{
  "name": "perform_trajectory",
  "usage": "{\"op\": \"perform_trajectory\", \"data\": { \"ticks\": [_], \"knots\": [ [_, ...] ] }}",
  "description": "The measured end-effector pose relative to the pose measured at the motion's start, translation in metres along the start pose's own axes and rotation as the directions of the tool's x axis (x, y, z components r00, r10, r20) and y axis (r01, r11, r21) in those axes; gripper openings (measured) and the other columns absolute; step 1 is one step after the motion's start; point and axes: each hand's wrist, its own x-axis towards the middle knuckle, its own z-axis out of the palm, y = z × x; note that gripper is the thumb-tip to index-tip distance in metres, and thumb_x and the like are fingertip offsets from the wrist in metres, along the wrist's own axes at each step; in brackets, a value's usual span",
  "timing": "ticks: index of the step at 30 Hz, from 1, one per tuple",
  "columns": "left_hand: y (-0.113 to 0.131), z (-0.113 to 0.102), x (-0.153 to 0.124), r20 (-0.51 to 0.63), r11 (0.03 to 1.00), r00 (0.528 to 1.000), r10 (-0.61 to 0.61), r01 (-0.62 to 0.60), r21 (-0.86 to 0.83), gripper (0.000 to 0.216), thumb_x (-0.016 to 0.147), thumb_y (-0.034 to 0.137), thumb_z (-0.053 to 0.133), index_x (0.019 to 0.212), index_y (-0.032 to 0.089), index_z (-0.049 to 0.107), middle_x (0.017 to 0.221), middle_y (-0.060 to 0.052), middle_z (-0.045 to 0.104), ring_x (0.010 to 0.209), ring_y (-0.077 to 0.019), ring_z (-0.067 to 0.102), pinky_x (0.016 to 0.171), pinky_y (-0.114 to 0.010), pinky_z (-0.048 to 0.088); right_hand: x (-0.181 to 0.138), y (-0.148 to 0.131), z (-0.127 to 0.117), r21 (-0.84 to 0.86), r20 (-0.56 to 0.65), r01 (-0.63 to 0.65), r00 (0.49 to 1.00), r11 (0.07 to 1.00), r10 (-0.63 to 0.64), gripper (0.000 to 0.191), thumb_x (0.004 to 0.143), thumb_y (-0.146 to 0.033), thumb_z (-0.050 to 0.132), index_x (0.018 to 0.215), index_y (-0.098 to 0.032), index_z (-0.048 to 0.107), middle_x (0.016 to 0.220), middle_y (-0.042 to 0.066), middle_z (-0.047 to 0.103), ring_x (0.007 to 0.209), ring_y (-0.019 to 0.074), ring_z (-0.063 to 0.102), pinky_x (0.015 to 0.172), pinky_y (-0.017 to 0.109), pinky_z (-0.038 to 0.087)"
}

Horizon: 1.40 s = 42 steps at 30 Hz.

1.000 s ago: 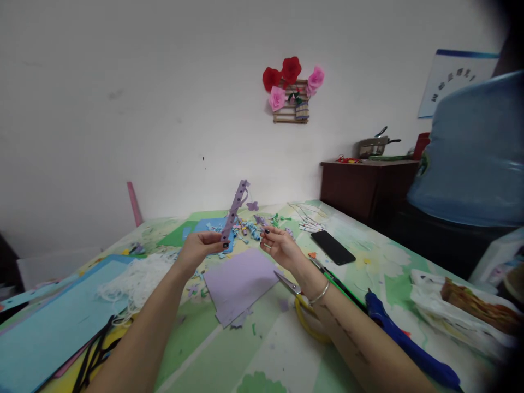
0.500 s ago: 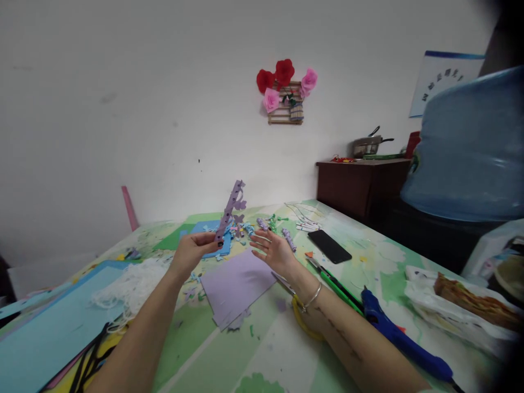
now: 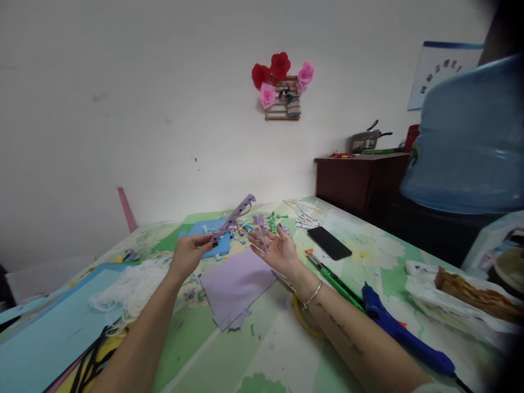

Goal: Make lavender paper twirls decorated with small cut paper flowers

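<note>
Strip (image 3: 232,219) of purple paper sits pinched in the left hand (image 3: 189,254), the right hand (image 3: 279,249) spread wide near a cutout (image 3: 259,220).

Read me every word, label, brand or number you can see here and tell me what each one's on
Nothing reads clearly enough to quote.
Wall poster: an arc of dark characters, too blurred to read with certainty.
Large blue bottle: a green label at its edge, unreadable.
Purple strip in the left hand: dark spots, no writing visible.
Black phone: no text visible.
</note>
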Motion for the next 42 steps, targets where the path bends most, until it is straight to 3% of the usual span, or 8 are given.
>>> {"op": "perform_trajectory", "data": {
  "ticks": [12, 16, 21, 25, 28, 32, 36, 42],
  "knots": [
    [-0.018, 0.004, 0.005, -0.075, 0.998, 0.997, -0.033, 0.029, -0.055, 0.044, 0.049, 0.042, 0.081, 0.084, 0.015, 0.077, 0.077, -0.007, 0.077, 0.077, -0.0277, 0.073, 0.077, -0.039, 0.058, 0.0, -0.001, 0.003, 0.06, -0.037, 0.022, 0.999, 0.998, -0.02, 0.046, 0.097, -0.043, 0.036, 0.102, -0.006, 0.063, 0.092, 0.018, 0.073, 0.086, 0.0249, 0.071, 0.084, 0.037, 0.053],
    [-0.019, 0.009, 0.003, -0.117, 0.998, 0.993, -0.024, 0.018, -0.055, 0.053, 0.052, 0.037, 0.08, 0.099, 0.013, 0.073, 0.075, -0.006, 0.077, 0.075, -0.028, 0.074, 0.078, -0.04, 0.059, 0.0, 0.001, 0.005, 0.051, -0.085, 0.044, 0.996, 0.998, -0.039, 0.041, 0.097, -0.039, 0.038, 0.1, -0.007, 0.064, 0.091, 0.017, 0.074, 0.085, 0.0236, 0.071, 0.083, 0.035, 0.053],
    [-0.017, 0.02, -0.003, -0.201, 0.998, 0.979, -0.03, 0.017, -0.065, 0.051, 0.055, 0.033, 0.079, 0.101, 0.013, 0.07, 0.07, -0.005, 0.076, 0.077, -0.0287, 0.074, 0.074, -0.038, 0.06, 0.004, 0.007, -0.001, -0.007, -0.208, 0.049, 0.977, 0.999, -0.049, 0.034, 0.095, -0.033, 0.039, 0.086, -0.013, 0.065, 0.087, 0.012, 0.075, 0.079, 0.0193, 0.072, 0.08, 0.031, 0.054],
    [-0.014, 0.028, -0.009, -0.241, 0.995, 0.97, -0.039, 0.014, -0.102, 0.046, 0.056, 0.033, 0.08, 0.096, 0.014, 0.069, 0.071, -0.005, 0.076, 0.079, -0.0288, 0.074, 0.072, -0.036, 0.06, 0.004, 0.016, -0.003, -0.114, -0.249, 0.013, 0.968, 0.993, -0.041, 0.017, 0.086, -0.022, 0.052, 0.08, -0.015, 0.066, 0.088, 0.01, 0.075, 0.075, 0.0165, 0.071, 0.08, 0.03, 0.052],
    [-0.011, 0.036, -0.015, -0.246, 0.991, 0.968, -0.046, 0.012, -0.136, 0.045, 0.057, 0.034, 0.081, 0.097, 0.017, 0.068, 0.075, -0.006, 0.077, 0.078, -0.0278, 0.074, 0.075, -0.037, 0.06, -0.001, 0.022, 0.005, -0.24, -0.198, 0.014, 0.978, 0.971, -0.063, 0.009, 0.076, -0.02, 0.066, 0.083, -0.016, 0.068, 0.091, 0.01, 0.075, 0.079, 0.0181, 0.07, 0.083, 0.032, 0.05],
    [-0.003, 0.051, -0.027, -0.23, 0.978, 0.97, -0.074, 0.025, -0.209, 0.045, 0.059, 0.034, 0.082, 0.098, 0.018, 0.067, 0.08, -0.006, 0.077, 0.078, -0.0267, 0.073, 0.076, -0.036, 0.059, -0.009, 0.023, 0.025, -0.426, -0.078, 0.095, 0.987, 0.9, -0.141, 0.029, 0.064, -0.026, 0.08, 0.091, -0.018, 0.072, 0.099, 0.01, 0.073, 0.092, 0.0219, 0.066, 0.085, 0.035, 0.046],
    [0.008, 0.064, -0.042, -0.187, 0.948, 0.973, -0.136, 0.073, -0.308, 0.051, 0.059, 0.035, 0.083, 0.102, 0.015, 0.065, 0.081, -0.007, 0.077, 0.077, -0.0257, 0.073, 0.074, -0.035, 0.059, -0.012, 0.018, 0.04, -0.53, 0.002, 0.191, 0.974, 0.826, -0.225, 0.034, 0.058, -0.025, 0.083, 0.09, -0.02, 0.074, 0.099, 0.008, 0.073, 0.098, 0.0222, 0.063, 0.09, 0.035, 0.044],
    [0.021, 0.075, -0.053, -0.08, 0.888, 0.979, -0.188, 0.135, -0.44, 0.056, 0.057, 0.035, 0.085, 0.103, 0.013, 0.063, 0.081, -0.007, 0.077, 0.075, -0.023, 0.073, 0.075, -0.034, 0.058, -0.016, 0.015, 0.049, -0.609, 0.031, 0.251, 0.956, 0.752, -0.293, 0.024, 0.058, -0.023, 0.08, 0.08, -0.018, 0.074, 0.085, 0.005, 0.072, 0.086, 0.0206, 0.063, 0.083, 0.033, 0.047]
  ]
}}
